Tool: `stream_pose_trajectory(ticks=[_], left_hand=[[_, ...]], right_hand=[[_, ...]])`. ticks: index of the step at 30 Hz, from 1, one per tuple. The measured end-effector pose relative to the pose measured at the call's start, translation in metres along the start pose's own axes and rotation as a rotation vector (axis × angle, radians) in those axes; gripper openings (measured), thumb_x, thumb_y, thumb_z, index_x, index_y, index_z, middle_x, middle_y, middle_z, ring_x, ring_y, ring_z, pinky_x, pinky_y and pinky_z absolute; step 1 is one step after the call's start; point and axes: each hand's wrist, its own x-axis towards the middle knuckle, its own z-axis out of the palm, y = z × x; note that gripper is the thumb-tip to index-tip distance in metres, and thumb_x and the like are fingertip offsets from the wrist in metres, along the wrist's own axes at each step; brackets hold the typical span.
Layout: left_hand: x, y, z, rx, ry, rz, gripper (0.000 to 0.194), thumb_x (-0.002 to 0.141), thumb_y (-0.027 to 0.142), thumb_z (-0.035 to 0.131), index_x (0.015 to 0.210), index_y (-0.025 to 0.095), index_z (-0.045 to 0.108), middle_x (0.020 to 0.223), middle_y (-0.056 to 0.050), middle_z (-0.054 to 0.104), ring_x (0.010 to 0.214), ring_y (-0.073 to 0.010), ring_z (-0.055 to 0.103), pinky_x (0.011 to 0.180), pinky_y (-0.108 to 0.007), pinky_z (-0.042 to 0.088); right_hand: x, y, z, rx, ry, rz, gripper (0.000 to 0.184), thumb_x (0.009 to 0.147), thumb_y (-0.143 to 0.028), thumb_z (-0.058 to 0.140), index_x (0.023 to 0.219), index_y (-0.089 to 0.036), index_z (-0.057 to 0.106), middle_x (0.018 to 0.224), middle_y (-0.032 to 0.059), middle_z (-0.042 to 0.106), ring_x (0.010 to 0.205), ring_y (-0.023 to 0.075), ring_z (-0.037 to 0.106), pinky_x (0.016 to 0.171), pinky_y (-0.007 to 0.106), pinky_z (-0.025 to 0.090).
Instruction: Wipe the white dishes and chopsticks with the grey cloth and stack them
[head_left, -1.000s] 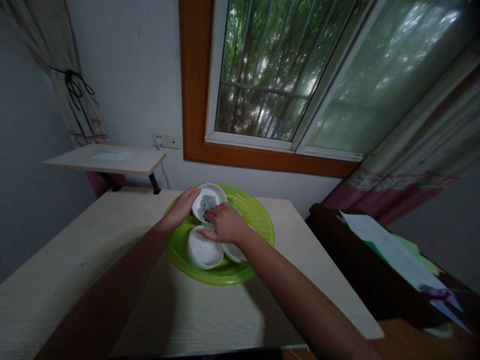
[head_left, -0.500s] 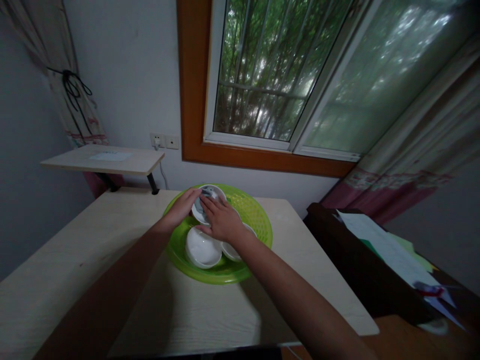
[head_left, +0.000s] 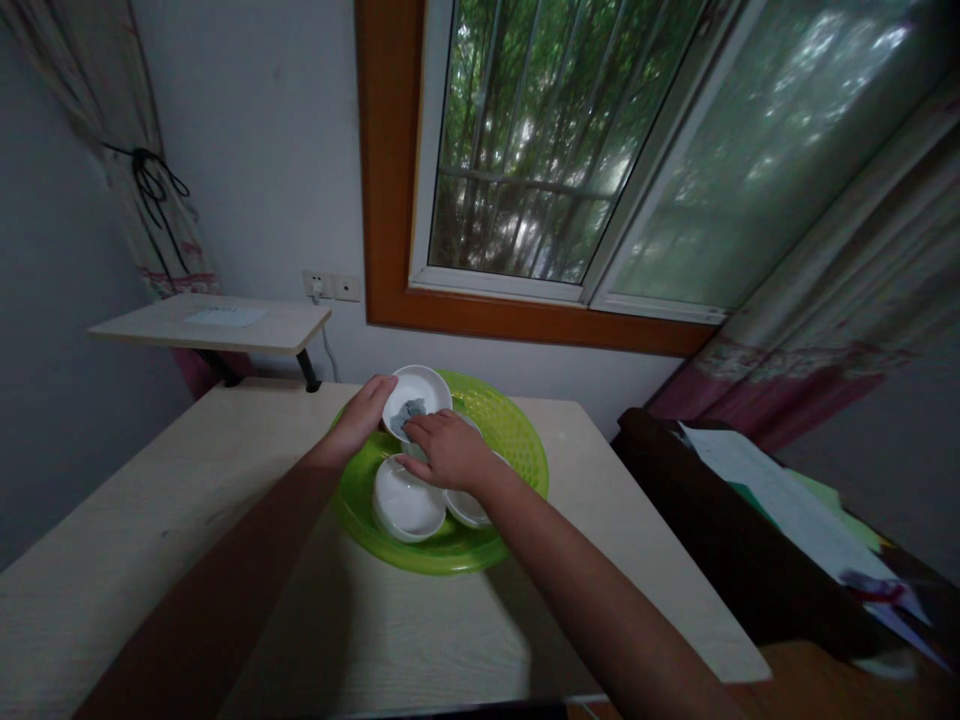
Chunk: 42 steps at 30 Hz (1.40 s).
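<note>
A round green plastic basket (head_left: 510, 430) sits on the pale wooden table (head_left: 187, 500). Inside it, my left hand (head_left: 360, 415) grips the rim of a small white bowl (head_left: 429, 385) and tilts it toward me. My right hand (head_left: 444, 450) presses a grey cloth (head_left: 409, 410) into that bowl, fingers closed on the cloth. Two more white bowls lie in the basket: one (head_left: 406, 500) in front, the other (head_left: 469, 508) partly hidden under my right wrist.
A small side table (head_left: 210, 325) with a paper stands at the back left by the wall sockets (head_left: 330, 287). A dark cabinet (head_left: 720, 540) carrying papers (head_left: 780, 500) is at the right. The window (head_left: 540, 150) and curtains are behind.
My right hand slid the grey cloth around inside the tilted bowl, up toward the far rim and back down. My left hand kept hold of the bowl's rim.
</note>
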Motion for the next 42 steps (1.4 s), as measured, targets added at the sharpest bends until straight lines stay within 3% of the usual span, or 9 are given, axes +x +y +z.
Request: stream_pose_trajectory(ticks=[5, 12, 17, 21, 23, 28, 34, 38, 42], left_hand=[[0.000, -0.005, 0.000, 0.012, -0.050, 0.001, 0.039, 0.087, 0.057, 0.055, 0.098, 0.021, 0.064, 0.086, -0.002, 0.065, 0.073, -0.0172, 0.059, 0.057, -0.026, 0.044], [0.001, -0.003, 0.002, -0.017, -0.109, 0.063, 0.039, 0.088, 0.052, 0.055, 0.105, 0.019, 0.065, 0.111, -0.007, 0.069, 0.100, -0.0206, 0.063, 0.084, -0.029, 0.050], [0.003, -0.008, 0.002, -0.015, -0.085, 0.018, 0.042, 0.088, 0.058, 0.053, 0.103, 0.021, 0.063, 0.093, -0.004, 0.067, 0.078, -0.0183, 0.061, 0.062, -0.027, 0.046], [0.003, -0.006, 0.001, 0.020, -0.020, 0.009, 0.044, 0.089, 0.061, 0.050, 0.102, 0.020, 0.062, 0.087, -0.004, 0.065, 0.071, -0.0181, 0.059, 0.055, -0.027, 0.042], [0.001, -0.002, 0.001, 0.032, 0.002, 0.007, 0.043, 0.089, 0.060, 0.050, 0.102, 0.020, 0.063, 0.088, -0.005, 0.065, 0.073, -0.0194, 0.060, 0.057, -0.029, 0.045], [-0.003, 0.008, 0.001, 0.059, -0.020, 0.016, 0.035, 0.089, 0.053, 0.054, 0.097, 0.020, 0.065, 0.092, -0.005, 0.067, 0.087, -0.0220, 0.062, 0.071, -0.031, 0.051], [-0.003, 0.008, 0.002, 0.066, -0.098, 0.072, 0.032, 0.090, 0.048, 0.052, 0.099, 0.019, 0.065, 0.101, -0.006, 0.068, 0.097, -0.0204, 0.061, 0.081, -0.030, 0.051], [-0.003, 0.005, 0.002, 0.039, -0.135, 0.090, 0.035, 0.092, 0.050, 0.050, 0.103, 0.020, 0.064, 0.103, -0.006, 0.067, 0.096, -0.0207, 0.061, 0.078, -0.029, 0.050], [-0.001, 0.002, 0.001, 0.026, -0.047, 0.040, 0.036, 0.090, 0.053, 0.051, 0.101, 0.021, 0.062, 0.099, -0.006, 0.066, 0.086, -0.0205, 0.061, 0.066, -0.028, 0.048]], right_hand=[[-0.002, 0.000, 0.007, 0.086, 0.042, -0.082, 0.072, 0.098, -0.062, 0.043, 0.148, -0.009, 0.043, 0.151, 0.0177, 0.048, 0.135, 0.0287, 0.051, 0.115, 0.045, 0.036], [-0.001, 0.002, 0.014, 0.004, 0.058, 0.017, 0.080, 0.096, -0.063, 0.047, 0.155, -0.010, 0.033, 0.161, 0.0188, 0.033, 0.148, 0.0309, 0.033, 0.123, 0.053, 0.021], [0.001, 0.003, 0.012, -0.074, 0.088, 0.142, 0.078, 0.095, -0.064, 0.046, 0.146, -0.004, 0.047, 0.152, 0.0235, 0.045, 0.141, 0.0336, 0.043, 0.120, 0.051, 0.027], [0.003, 0.000, 0.003, -0.086, 0.032, 0.179, 0.064, 0.097, -0.063, 0.042, 0.118, -0.008, 0.069, 0.122, 0.0214, 0.069, 0.116, 0.0322, 0.062, 0.106, 0.048, 0.041], [0.003, -0.001, 0.000, -0.062, -0.009, 0.150, 0.061, 0.099, -0.062, 0.039, 0.109, -0.011, 0.073, 0.109, 0.0180, 0.073, 0.105, 0.0299, 0.066, 0.100, 0.046, 0.044], [0.001, 0.001, -0.001, 0.057, -0.003, 0.001, 0.060, 0.101, -0.058, 0.039, 0.133, -0.013, 0.061, 0.135, 0.0140, 0.064, 0.119, 0.0272, 0.062, 0.105, 0.042, 0.044], [0.001, 0.004, 0.010, 0.031, 0.039, -0.024, 0.073, 0.099, -0.063, 0.039, 0.151, -0.012, 0.042, 0.159, 0.0159, 0.038, 0.146, 0.0276, 0.038, 0.123, 0.048, 0.025], [0.002, 0.005, 0.013, -0.058, 0.098, 0.094, 0.076, 0.098, -0.065, 0.039, 0.148, -0.007, 0.046, 0.154, 0.0207, 0.043, 0.145, 0.0298, 0.040, 0.123, 0.050, 0.021], [0.004, 0.002, 0.005, -0.119, 0.094, 0.180, 0.074, 0.097, -0.067, 0.040, 0.129, -0.005, 0.064, 0.138, 0.0241, 0.060, 0.129, 0.0329, 0.055, 0.114, 0.048, 0.034]])
